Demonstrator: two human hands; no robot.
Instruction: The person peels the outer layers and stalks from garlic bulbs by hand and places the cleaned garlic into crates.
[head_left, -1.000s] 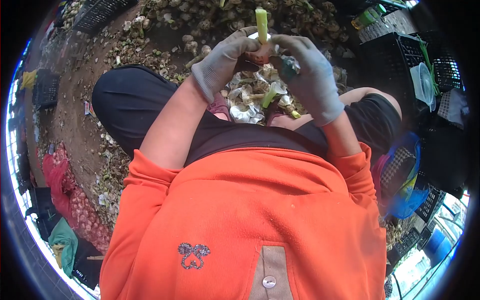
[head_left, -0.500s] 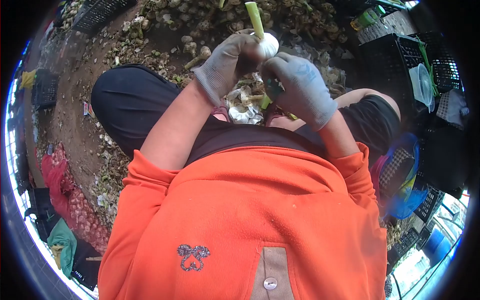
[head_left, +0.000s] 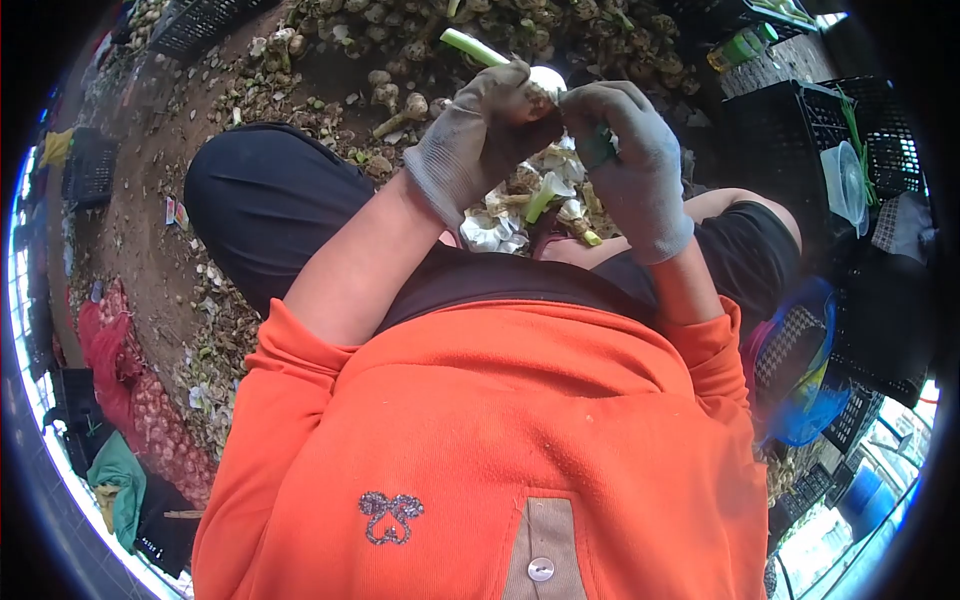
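Garlic bulb [head_left: 547, 79] in left fingers [head_left: 497, 88], bottle label [head_left: 741, 49] illegible

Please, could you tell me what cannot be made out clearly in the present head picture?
All in the head view:
Garlic bulb: partly covered by the left grip.
Green patch inside the right grip: glove or held thing, unclear; the curled glove partly hides it.
Top-right crate: cut off by the top edge.
Small packet: print too small to read.
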